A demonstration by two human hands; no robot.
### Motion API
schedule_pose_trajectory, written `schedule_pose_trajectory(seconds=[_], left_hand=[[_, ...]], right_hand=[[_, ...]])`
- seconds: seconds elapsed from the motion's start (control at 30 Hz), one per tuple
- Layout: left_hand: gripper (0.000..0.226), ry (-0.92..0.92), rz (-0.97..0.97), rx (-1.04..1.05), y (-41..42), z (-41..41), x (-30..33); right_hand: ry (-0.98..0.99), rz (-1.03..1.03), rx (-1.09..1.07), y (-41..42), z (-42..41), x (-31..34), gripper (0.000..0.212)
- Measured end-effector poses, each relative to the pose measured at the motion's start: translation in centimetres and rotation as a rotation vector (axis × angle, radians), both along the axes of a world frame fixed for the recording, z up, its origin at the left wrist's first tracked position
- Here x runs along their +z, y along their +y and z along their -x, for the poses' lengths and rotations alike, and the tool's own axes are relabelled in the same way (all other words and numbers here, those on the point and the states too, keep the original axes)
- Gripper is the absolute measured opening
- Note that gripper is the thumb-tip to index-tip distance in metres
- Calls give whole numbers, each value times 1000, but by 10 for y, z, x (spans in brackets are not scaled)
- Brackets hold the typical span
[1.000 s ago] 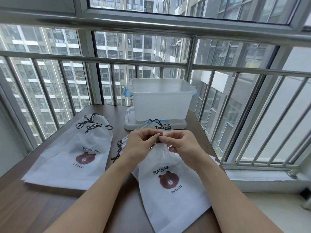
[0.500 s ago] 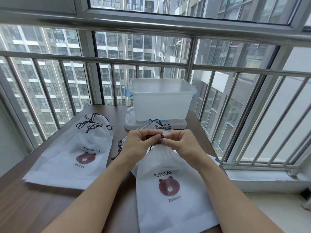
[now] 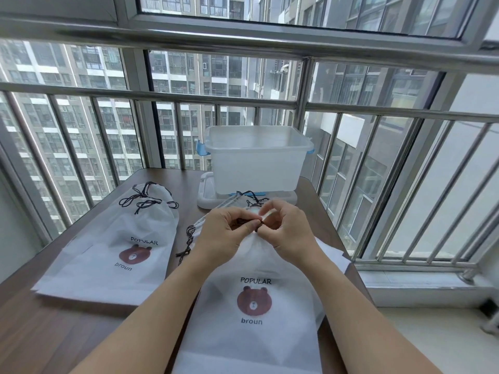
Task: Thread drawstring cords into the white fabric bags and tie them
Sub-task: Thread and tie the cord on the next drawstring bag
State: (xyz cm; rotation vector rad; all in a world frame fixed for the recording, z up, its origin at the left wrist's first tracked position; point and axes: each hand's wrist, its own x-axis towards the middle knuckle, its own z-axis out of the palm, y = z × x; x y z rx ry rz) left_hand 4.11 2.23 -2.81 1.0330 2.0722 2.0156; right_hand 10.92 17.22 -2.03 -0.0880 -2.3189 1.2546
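Pinching the thin dark cord (image 3: 244, 222) with left hand (image 3: 225, 233) and right hand (image 3: 287, 230) at the mouth of the limp, featherlight white bag (image 3: 253, 306), best gripped close to the knot, likely slippery

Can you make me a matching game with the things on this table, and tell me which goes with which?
Things:
1. bag in the hands
2. bag on the left
3. plastic box
4. left hand

Places or states:
A. stands at the far end of the table, see-through
B. pinches a dark cord at a bag's top
C. lies flat with its dark cords already knotted
D. nearest the person, top gathered between both hands

Pairs: 1-D, 2-C, 3-A, 4-B
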Motion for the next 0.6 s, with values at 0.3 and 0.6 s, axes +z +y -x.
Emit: schedule_pose_trajectory(seconds=[0.3, 0.6], left_hand=[[16, -36, -51, -32, 0, 0, 4], [16, -128, -104, -124, -2, -4, 7]], right_hand=[[-216, 501, 350, 24, -6, 3, 6], [-410, 886, 583, 29, -9, -2, 24]])
